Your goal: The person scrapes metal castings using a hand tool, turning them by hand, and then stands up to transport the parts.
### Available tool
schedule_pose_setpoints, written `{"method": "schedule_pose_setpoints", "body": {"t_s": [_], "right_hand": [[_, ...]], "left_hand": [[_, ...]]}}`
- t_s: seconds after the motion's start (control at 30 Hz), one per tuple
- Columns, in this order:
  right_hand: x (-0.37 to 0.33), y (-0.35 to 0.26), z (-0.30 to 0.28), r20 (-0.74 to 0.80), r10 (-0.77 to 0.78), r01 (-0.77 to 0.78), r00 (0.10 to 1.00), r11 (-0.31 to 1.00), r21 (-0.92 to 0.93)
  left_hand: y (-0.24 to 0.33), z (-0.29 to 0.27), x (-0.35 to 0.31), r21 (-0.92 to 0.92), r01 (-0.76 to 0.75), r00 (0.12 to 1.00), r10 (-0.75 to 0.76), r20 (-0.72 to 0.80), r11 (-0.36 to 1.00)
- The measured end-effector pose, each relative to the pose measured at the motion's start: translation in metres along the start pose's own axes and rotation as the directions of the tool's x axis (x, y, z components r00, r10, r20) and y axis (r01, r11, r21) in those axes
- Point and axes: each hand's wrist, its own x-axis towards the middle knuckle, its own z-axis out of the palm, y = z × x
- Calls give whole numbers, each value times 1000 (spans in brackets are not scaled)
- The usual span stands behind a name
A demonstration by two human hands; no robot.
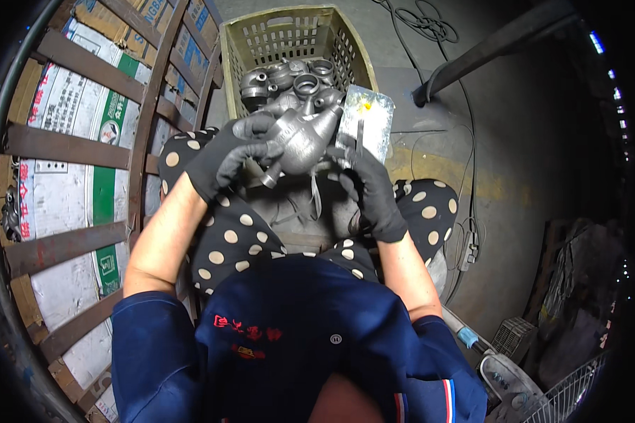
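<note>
My left hand (236, 153), in a dark grey glove, is closed on a grey metal casting (302, 141). The casting has a rounded body, a tapering neck pointing up to the right and a short pipe stub at its lower left. To its right, my gloved right hand (370, 190) pinches a thin dark stick (360, 134); its exact kind I cannot make out. The stick lies over a pale, smeared flat plate (377, 123) that bears a yellow dab (367, 107). Both hands are above my lap, at the near side of a crate.
An olive plastic crate (295, 15) ahead holds several similar castings (279, 77). A rusty metal rack (140, 141) with cartons stands at left. Cables (466, 120) and a dark post (497, 53) are at right. A fan (571, 395) stands at lower right.
</note>
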Motion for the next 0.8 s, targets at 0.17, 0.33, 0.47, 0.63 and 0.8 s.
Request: {"method": "schedule_pose_setpoints", "body": {"t_s": [0.17, 0.33, 0.47, 0.63, 0.8], "right_hand": [[-5, -22, 19, -38, -13, 8, 999, 992, -126], [-27, -30, 27, -2, -76, 73, 997, 963, -258], [-43, -37, 41, 82, -219, 234, 972, 904, -359], [-51, -46, 43, 173, -280, 329, 944, 781, -531], [-54, -41, 45, 185, -281, 336, 942, 795, -505]], "left_hand": [[-37, 39, -38, 163, -102, 995, 102, 8, 981], [-53, 47, -54, 131, -52, 999, 54, -9, 990], [-64, 49, -57, 3, 33, 999, -33, 27, 999], [-71, 57, -57, -263, 26, 991, 9, 133, 965], [-79, 56, -53, -294, -41, 985, 89, 151, 955]]}}
